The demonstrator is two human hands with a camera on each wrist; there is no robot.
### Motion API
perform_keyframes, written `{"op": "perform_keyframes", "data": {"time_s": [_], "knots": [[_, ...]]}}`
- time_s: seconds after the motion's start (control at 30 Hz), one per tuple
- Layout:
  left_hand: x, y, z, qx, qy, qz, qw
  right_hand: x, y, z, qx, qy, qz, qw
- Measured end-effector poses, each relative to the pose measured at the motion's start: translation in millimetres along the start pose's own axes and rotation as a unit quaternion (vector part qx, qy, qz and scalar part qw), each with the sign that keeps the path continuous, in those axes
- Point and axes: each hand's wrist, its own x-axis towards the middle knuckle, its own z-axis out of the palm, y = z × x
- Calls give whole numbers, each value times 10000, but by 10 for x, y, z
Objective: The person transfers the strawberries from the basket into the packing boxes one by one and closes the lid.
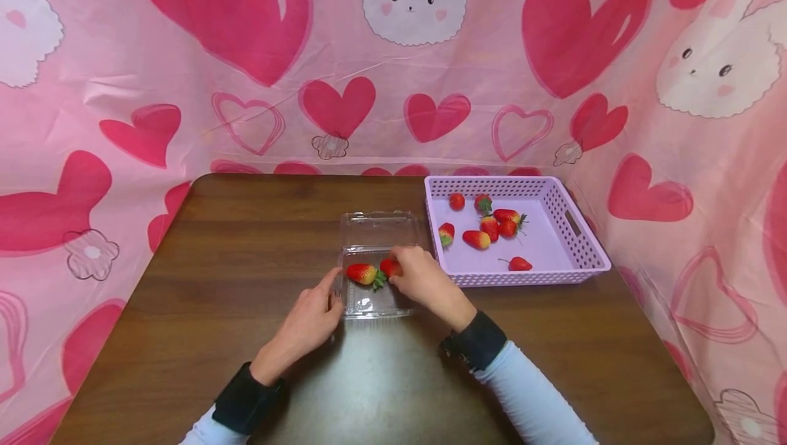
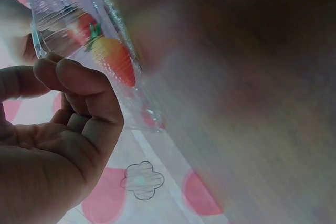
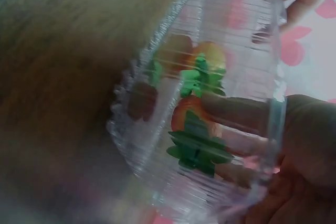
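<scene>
While right hand (image 1: 424, 282) fingers pinch a strawberry (image 1: 390, 266) inside clear clamshell (image 1: 375, 301), left hand (image 1: 310, 318) forefinger touches its left rim, basket (image 1: 590, 253) just beside.

A clear clamshell box (image 1: 375, 274) lay mid-table (image 1: 246, 260), lid open behind it, 2 strawberries (image 1: 363, 273) inside. A perforated basket (image 1: 578, 240) stood to its right, holding 8 strawberries (image 1: 477, 238).

Left hand (image 2: 58, 129) with curled fingers, fingertips touching the clear plastic container (image 2: 79, 35) just above it, a strawberry (image 2: 113, 59) inside beside those fingertips, blurred brown tabletop (image 2: 252, 93) to the right
</scene>
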Motion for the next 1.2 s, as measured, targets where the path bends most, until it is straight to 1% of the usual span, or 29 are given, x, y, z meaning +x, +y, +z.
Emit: {"op": "perform_keyframes", "data": {"time_s": [0.13, 0.33, 0.53, 0.73, 0.87, 1.03, 1.2], "knots": [[-1, -2, 3, 37, -3, -1, 10000, 19, 19, 69, -45, -51, -2, 10000], [-2, -3, 8, 45, 0, 3, 10000, 22, 16, 117, -142, 30, -76, 9999], [16, -5, 1, 70, 39, 33, 10000, 12, 28, 126, -67, 134, -119, 9998], [17, -1, -4, 97, 61, 65, 9999, -25, 22, 96, -33, 216, -59, 9997], [19, 5, -8, 120, 66, 57, 9999, -43, 20, 74, -43, 400, -150, 9991], [21, 9, -8, 78, 44, 16, 10000, -59, 26, 32, 82, 688, -326, 9971], [22, 8, -13, 60, 39, 19, 10000, -68, 34, -26, 172, 858, -343, 9956]]}}
